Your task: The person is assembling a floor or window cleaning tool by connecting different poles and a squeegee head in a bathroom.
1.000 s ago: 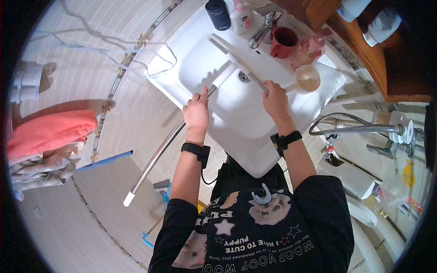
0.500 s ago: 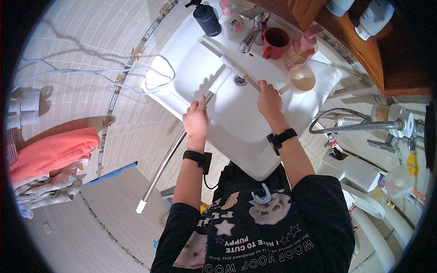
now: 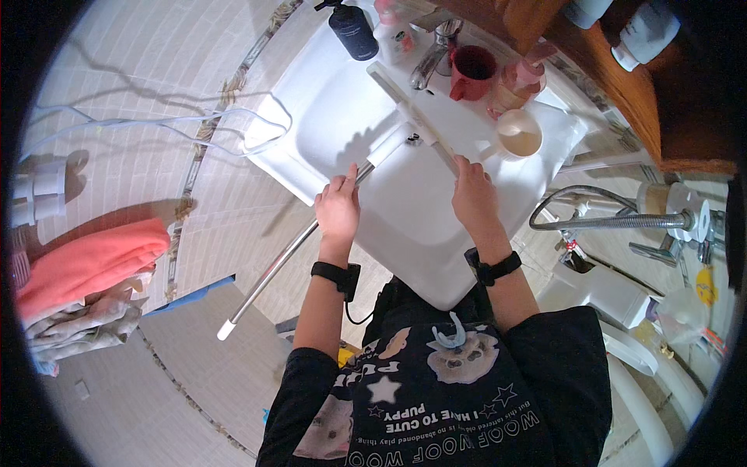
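A squeegee [image 3: 412, 118] with a long white crossbar and a metal pole is held slanting over the white sink [image 3: 405, 241]. My left hand [image 3: 337, 210] is closed round the pole just below its white sleeve, index finger lying along it. The pole's white-capped end reaches down to the left, past the sink's edge. With closed fingers, my right hand [image 3: 476, 198] grips the near right end of the crossbar. The drain lies beneath the joint of crossbar and sleeve, partly hidden.
Along the sink's back stand a black pump bottle [image 3: 353, 33], a white bottle [image 3: 394, 39], a faucet [image 3: 430, 62], a red mug [image 3: 471, 74], a pink pump bottle [image 3: 520, 82] and a cream mug [image 3: 519, 134]. A wooden cabinet [image 3: 622, 86] overhangs the right. A hose [image 3: 615, 222] sits farther right.
The squeegee's crossbar has shifted right and turned a little steeper. My right hand has moved right with it, while the pole's lower end has swung up and left. My left hand has barely moved.
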The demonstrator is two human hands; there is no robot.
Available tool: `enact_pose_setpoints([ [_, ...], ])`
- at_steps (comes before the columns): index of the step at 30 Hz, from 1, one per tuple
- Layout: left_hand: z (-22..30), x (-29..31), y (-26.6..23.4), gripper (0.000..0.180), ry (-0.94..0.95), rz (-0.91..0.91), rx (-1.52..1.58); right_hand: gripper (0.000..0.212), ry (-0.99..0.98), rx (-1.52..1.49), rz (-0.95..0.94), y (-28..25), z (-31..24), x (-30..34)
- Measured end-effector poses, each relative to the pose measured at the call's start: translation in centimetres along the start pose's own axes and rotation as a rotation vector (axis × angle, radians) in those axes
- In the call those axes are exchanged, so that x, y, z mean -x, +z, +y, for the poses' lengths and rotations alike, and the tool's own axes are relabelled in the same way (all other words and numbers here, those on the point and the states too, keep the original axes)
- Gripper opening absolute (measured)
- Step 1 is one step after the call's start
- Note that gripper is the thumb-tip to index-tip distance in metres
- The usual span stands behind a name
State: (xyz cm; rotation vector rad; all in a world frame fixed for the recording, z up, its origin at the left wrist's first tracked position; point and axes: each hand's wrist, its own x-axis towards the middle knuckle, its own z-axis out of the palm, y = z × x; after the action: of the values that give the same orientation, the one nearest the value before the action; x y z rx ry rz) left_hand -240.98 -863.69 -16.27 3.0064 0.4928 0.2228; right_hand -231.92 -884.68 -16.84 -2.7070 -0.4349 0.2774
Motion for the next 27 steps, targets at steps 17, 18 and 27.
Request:
enact_pose_setpoints([
  [17,-0.1,1.2,-2.0,0.038,0.015,0.122,-0.029,0.035,-0.036,-0.071,-0.058,-0.7,-0.6,0.6],
  [18,-0.4,1.5,-2.1,0.038,0.003,0.118,-0.031,0.035,-0.032,-0.078,-0.094,-0.7,-0.9,0.7],
  [27,-1.6,3.3,-3.5,0.04,-0.099,0.178,0.032,0.051,-0.119,-0.235,-0.01,-0.5,-2.4,0.8],
])
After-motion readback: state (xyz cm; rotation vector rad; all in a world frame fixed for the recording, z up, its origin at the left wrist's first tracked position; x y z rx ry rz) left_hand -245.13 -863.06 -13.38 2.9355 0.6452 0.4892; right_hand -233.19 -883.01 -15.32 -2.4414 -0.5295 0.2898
